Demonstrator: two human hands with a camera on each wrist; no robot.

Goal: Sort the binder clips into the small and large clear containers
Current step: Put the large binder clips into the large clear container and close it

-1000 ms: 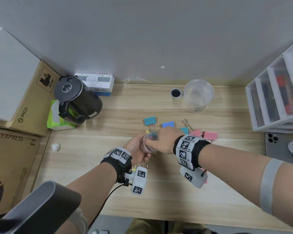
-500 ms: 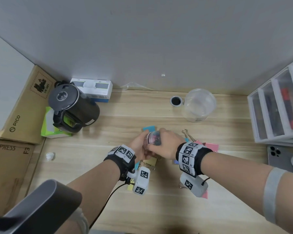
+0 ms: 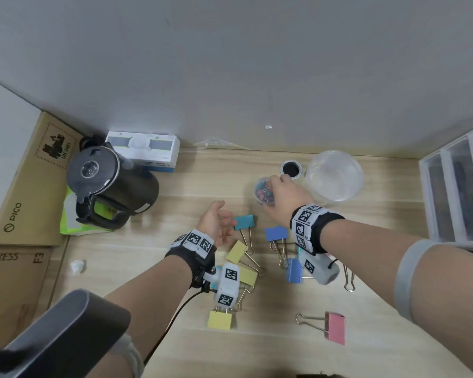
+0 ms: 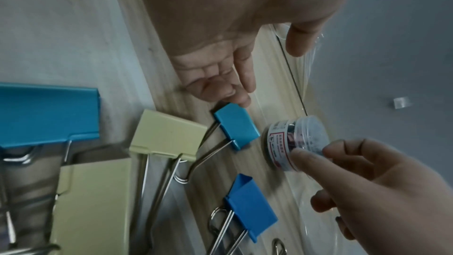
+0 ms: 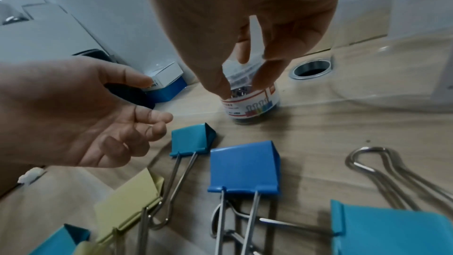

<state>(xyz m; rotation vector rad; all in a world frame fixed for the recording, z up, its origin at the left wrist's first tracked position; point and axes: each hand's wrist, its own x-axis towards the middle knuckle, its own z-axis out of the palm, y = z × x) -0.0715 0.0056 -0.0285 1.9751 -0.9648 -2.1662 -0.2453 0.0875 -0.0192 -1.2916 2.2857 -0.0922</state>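
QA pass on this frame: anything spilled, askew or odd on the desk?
Nothing spilled or damaged. Large binder clips lie scattered at mixed angles on the desk, still unsorted. The large clear container looks empty; the right hand grips the small container, which stands upright.

Black kettle (image 3: 112, 186) left on desk (image 3: 284, 350); cardboard boxes (image 3: 28, 184) beyond it; drawer unit (image 3: 459, 192) right.

Even soft light, blurred wrist views, fisheye
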